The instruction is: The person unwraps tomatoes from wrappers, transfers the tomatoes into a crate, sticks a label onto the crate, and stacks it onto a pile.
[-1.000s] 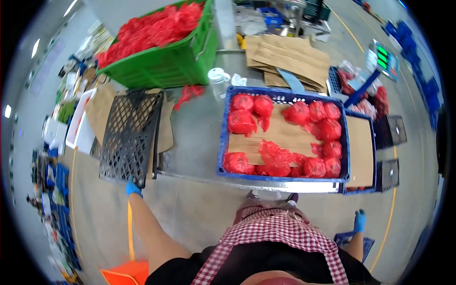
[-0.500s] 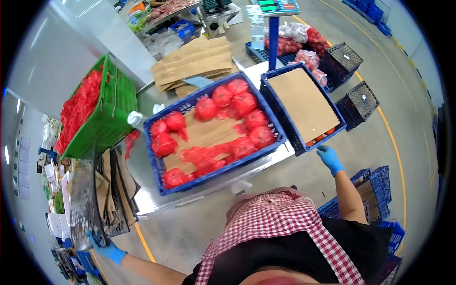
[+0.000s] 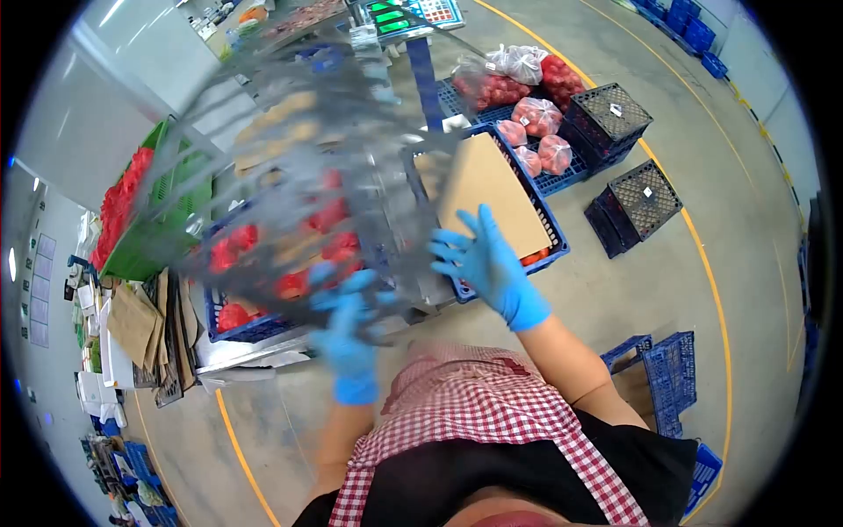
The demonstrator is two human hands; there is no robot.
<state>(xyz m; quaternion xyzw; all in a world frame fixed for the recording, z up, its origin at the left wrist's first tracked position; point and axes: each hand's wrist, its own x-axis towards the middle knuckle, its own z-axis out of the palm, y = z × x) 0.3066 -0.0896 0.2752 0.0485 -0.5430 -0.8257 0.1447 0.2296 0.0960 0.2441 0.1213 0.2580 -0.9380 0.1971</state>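
A black crate point(image 3: 369, 167) hangs aloft over the left part of the bench point(image 3: 255, 353), so blurred that its outline is hard to follow. The left hand point(image 3: 347, 332) is at its near edge, fingers apparently clamped on it, though blur hides how each one lies; open mesh probably makes it light enough to bear by one edge. The right hand point(image 3: 496, 272) has its fingers spread apart, just beside the crate's right side. Whether they touch it or the cardboard point(image 3: 502, 189) behind cannot be told.

That sheet lies flat in the right blue crate point(image 3: 558, 246), over orange things point(image 3: 534, 257) showing at the near end, likely to cover them. Seen through the mesh, red bundles point(image 3: 234, 316) sit in the left blue crate point(image 3: 250, 333). Far left, a green crate point(image 3: 189, 193) holds crumpled red wrapping point(image 3: 123, 206), perhaps kept there to be within reach.
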